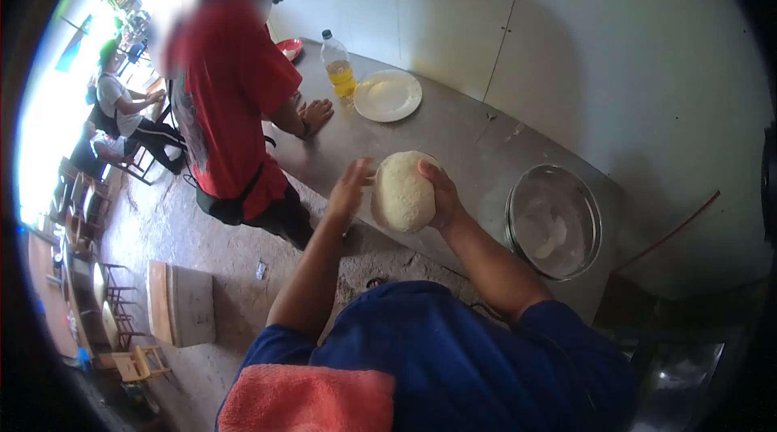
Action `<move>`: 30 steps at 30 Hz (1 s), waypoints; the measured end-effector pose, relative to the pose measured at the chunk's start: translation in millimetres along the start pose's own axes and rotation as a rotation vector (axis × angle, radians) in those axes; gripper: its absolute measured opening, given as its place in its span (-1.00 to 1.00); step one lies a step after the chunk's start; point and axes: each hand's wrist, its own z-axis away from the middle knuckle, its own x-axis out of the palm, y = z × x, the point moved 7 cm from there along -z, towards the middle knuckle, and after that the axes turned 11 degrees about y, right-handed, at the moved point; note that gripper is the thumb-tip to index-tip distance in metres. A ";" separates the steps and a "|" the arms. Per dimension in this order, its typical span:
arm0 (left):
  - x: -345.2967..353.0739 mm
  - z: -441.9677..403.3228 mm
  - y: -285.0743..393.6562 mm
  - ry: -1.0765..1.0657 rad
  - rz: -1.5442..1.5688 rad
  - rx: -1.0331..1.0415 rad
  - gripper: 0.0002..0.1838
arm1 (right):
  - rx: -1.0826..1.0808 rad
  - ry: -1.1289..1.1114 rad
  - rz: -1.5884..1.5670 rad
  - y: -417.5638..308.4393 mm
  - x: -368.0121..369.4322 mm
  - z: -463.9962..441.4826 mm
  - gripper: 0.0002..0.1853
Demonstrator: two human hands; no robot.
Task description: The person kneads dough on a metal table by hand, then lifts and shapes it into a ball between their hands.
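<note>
A large, pale, rounded lump of dough is held up in front of my body, above the near edge of the metal table. My right hand grips its right side, thumb over the top. Beside the left side of the dough is my left hand, its fingers apart and slightly blurred; whether it touches the dough is unclear. A round metal bowl with whitish residue inside stands on the table to the right.
A white plate, a bottle of yellow liquid and a red dish are further back. A person in red leans a hand on the table. A pale box stands on the floor; other people sit at the far left.
</note>
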 end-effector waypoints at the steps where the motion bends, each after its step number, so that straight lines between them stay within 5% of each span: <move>1: 16.6 15.7 13.9 0.004 0.004 -0.016 -0.30 | -0.064 0.048 0.105 4.8 -8.4 -8.1 -0.43; 4: 40.8 25.8 29.0 0.014 -0.058 -0.114 -0.31 | -0.254 0.186 0.390 -1.8 -12.3 -17.9 -0.37; 5: 47.9 24.5 26.9 -0.082 0.192 -0.151 -0.29 | -0.386 0.283 0.560 -11.1 -12.4 -19.3 -0.36; 9: 66.1 38.4 53.7 -0.271 0.824 -0.358 -0.28 | -0.399 0.176 0.549 -8.6 -13.8 -42.9 -0.31; 12: 68.8 34.9 77.3 -0.419 1.100 -0.310 -0.25 | -0.377 0.127 0.519 -23.4 27.7 -35.8 -0.28; 13: 65.0 37.2 87.7 -0.503 1.198 -0.282 -0.26 | -0.188 0.006 0.347 -23.6 46.0 -28.7 -0.23; 15: 56.8 31.3 92.2 -0.452 1.177 -0.246 -0.25 | -0.010 -0.113 0.173 -23.1 44.9 -20.9 -0.18; 17: 41.9 31.8 122.6 -0.388 1.271 -0.148 -0.25 | -0.215 0.122 0.251 -36.7 -11.3 -34.2 -0.14; 19: 39.5 33.2 138.5 -0.421 1.293 -0.117 -0.22 | -0.166 0.229 0.252 -16.6 -16.6 -20.8 -0.14; 21: 37.9 25.0 118.6 -0.235 1.098 -0.097 -0.19 | -0.147 -0.035 -0.069 3.5 49.9 3.5 -0.21; 25: 23.0 2.0 54.4 -0.328 0.515 -0.085 -0.15 | -0.281 0.191 0.041 1.3 7.8 -23.4 -0.32; 27: 2.8 -3.8 52.1 -0.361 0.527 -0.074 -0.07 | -0.290 0.161 0.046 -7.1 8.7 -22.8 -0.33; 30: -15.0 0.9 38.1 -0.668 0.722 -0.473 0.02 | -0.319 0.164 0.094 -8.0 20.5 -15.7 -0.34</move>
